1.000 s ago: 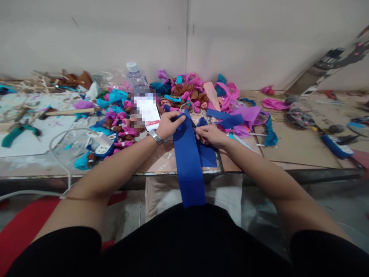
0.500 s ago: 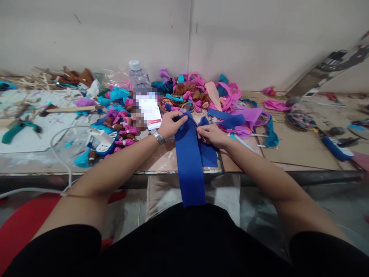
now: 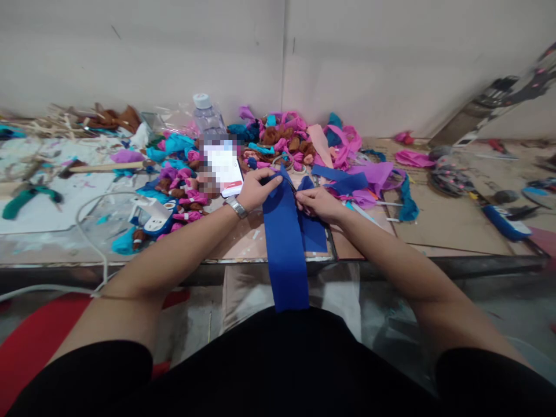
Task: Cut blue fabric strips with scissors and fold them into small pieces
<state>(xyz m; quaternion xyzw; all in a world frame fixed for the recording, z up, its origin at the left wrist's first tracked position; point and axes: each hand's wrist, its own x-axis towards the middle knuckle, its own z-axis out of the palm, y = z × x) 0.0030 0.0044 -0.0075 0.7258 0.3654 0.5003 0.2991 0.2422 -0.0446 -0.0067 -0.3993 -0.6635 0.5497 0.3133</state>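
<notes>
A long blue crepe paper strip (image 3: 284, 255) hangs over the table's front edge toward my lap. My left hand (image 3: 257, 188) pinches its upper end between thumb and fingers. My right hand (image 3: 320, 202) is closed around a pair of scissors (image 3: 292, 186), whose dark blades lie at the strip's upper right edge; the handles are mostly hidden by my fingers. Beneath my right hand lies another blue piece (image 3: 315, 234) on the table. A phone (image 3: 226, 168) with a lit screen leans just beyond my left hand.
Crumpled pink, brown and teal bundles (image 3: 186, 197) crowd the left and back, around a clear bottle (image 3: 208, 116). A power strip (image 3: 158, 219) with a white cable (image 3: 105, 260) sits left. Farther left are a hammer (image 3: 108, 167) and green-handled pliers (image 3: 21, 202). Purple scraps (image 3: 376, 176) lie right.
The scissor blades show more clearly at the strip's top edge than before. Both hands stay in nearly the same place; the view shifts very slightly.
</notes>
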